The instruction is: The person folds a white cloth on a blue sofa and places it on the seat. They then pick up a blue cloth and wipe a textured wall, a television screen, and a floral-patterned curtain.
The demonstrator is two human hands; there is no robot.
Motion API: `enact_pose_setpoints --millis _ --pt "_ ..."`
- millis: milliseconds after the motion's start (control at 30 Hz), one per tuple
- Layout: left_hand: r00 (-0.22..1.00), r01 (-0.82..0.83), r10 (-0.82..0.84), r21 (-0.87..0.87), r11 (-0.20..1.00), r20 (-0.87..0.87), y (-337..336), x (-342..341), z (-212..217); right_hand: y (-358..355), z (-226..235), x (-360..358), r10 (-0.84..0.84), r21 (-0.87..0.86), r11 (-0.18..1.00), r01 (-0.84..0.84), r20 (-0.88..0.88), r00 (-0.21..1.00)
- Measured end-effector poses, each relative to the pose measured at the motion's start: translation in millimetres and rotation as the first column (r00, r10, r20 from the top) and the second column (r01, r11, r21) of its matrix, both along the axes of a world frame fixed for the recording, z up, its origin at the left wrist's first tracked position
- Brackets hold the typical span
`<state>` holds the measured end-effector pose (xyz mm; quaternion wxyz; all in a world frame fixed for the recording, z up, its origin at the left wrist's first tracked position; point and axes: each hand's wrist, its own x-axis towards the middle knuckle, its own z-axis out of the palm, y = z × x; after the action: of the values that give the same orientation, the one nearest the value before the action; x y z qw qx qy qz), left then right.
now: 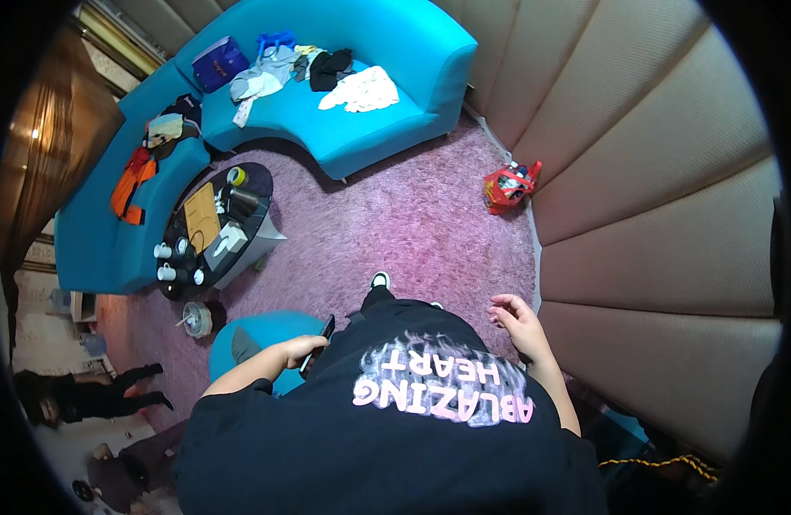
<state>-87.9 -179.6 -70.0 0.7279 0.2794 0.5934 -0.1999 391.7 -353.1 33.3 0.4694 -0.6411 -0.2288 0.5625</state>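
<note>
My left hand (301,350) is closed around a dark mobile phone (328,329), held upright on edge beside the front of my black T-shirt (266,438). Just beyond that hand is a round blue stool (279,321) with something grey on it. Out to the right, my right hand (514,321) hangs in the air with loosely bent fingers and nothing in them. It is nearest to the padded beige wall (644,360). One of my dark shoes (380,280) shows on the pink carpet (395,223).
A curved blue sofa (387,154) carries clothes (361,89) and a purple bag (219,64). Before it stands an oval table (262,184) with mugs, a tissue box and a brown folder. A red bag (509,187) sits by the wall, a bin (198,319) near the table. Two people are at lower left.
</note>
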Motion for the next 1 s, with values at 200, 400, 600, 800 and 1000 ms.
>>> enact_pose_setpoints --millis 200,400,600,800,1000 --pt "0.988 0.048 -0.049 -0.010 0.999 -0.144 -31 -41 11 39 -9 -16 0.160 0.036 0.987 -0.158 -0.049 0.986" --pt "0.923 0.334 -0.329 -0.008 0.942 -0.200 -129 -122 -14 85 -20 -26 0.322 0.078 0.944 -0.320 -0.018 0.947" --pt "0.932 0.312 -0.308 -0.012 0.950 -0.192 -103 -132 8 106 -15 -42 0.356 0.099 0.928 -0.358 0.037 0.934" --pt "0.822 0.563 -0.547 0.086 0.822 -0.155 76 -38 -31 89 -6 -33 0.125 0.112 0.983 -0.145 0.171 0.977" --pt "0.485 0.868 -0.862 0.199 0.455 -0.144 224 123 -60 -40 -4 -77 -0.531 0.053 0.847 0.529 0.157 0.833"
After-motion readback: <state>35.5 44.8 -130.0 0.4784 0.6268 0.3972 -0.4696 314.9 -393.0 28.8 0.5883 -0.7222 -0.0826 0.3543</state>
